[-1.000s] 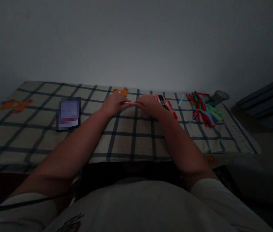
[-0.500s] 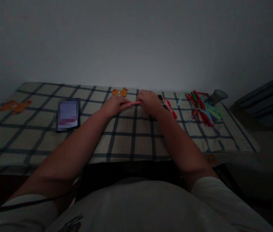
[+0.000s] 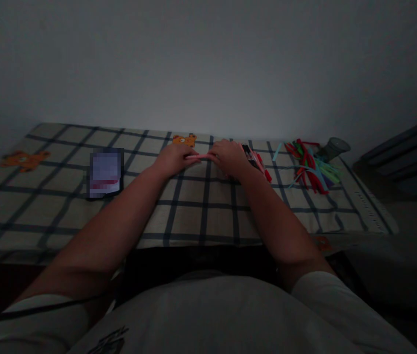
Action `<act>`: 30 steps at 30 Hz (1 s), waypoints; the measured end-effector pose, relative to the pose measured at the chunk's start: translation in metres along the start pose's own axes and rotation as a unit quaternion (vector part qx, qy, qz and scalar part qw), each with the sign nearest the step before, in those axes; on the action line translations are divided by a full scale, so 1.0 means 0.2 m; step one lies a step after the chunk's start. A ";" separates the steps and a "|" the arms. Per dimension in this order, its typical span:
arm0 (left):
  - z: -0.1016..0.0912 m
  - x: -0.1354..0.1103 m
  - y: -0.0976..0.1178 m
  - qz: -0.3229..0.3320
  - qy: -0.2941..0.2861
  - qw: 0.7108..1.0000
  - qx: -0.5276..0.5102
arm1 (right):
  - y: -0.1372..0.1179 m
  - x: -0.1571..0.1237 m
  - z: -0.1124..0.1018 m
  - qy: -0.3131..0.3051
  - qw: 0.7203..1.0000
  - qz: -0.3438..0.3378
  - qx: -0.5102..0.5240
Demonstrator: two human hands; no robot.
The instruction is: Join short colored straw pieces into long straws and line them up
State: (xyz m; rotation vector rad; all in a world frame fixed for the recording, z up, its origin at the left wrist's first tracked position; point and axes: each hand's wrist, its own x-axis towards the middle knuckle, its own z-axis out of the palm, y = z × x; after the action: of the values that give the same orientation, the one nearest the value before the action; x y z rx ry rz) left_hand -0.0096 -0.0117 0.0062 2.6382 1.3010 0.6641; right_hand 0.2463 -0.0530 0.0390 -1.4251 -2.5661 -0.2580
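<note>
Both my hands meet over the middle of a checked tablecloth (image 3: 201, 211). A thin pink strip (image 3: 200, 157) runs between them. My left hand (image 3: 174, 158) pinches its left end and my right hand (image 3: 229, 157) pinches its right end. Just right of my right hand lies a small heap of pink and red strips (image 3: 257, 161) with something dark among them. The room is dim, so fine finger detail is hard to make out.
A pile of red, green and blue strips (image 3: 310, 167) lies at the right, with a grey jar (image 3: 334, 147) on its side behind it. A blurred dark-edged card or phone (image 3: 105, 173) lies at the left. Orange bear prints (image 3: 25, 159) decorate the cloth. A wall stands behind.
My right hand slid a little to the right along the strip half a second ago, then came back toward the left hand. My left hand stayed in place.
</note>
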 end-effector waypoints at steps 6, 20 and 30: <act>0.00 0.00 -0.01 0.015 -0.007 1.000 0.000 | 0.01 0.00 0.01 0.023 0.999 0.015 0.035; -0.01 0.00 0.00 -0.014 0.017 0.999 0.026 | 0.02 -0.01 -0.01 -0.008 1.000 0.012 -0.004; -0.01 0.00 -0.02 -0.002 0.000 0.999 0.034 | 0.01 0.00 -0.02 0.001 0.998 0.024 0.050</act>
State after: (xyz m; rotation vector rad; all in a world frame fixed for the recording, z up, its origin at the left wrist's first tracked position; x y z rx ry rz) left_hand -0.0134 -0.0096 0.0065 2.6871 1.3521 0.6305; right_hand 0.2485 -0.0534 0.0436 -1.4458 -2.5012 -0.1214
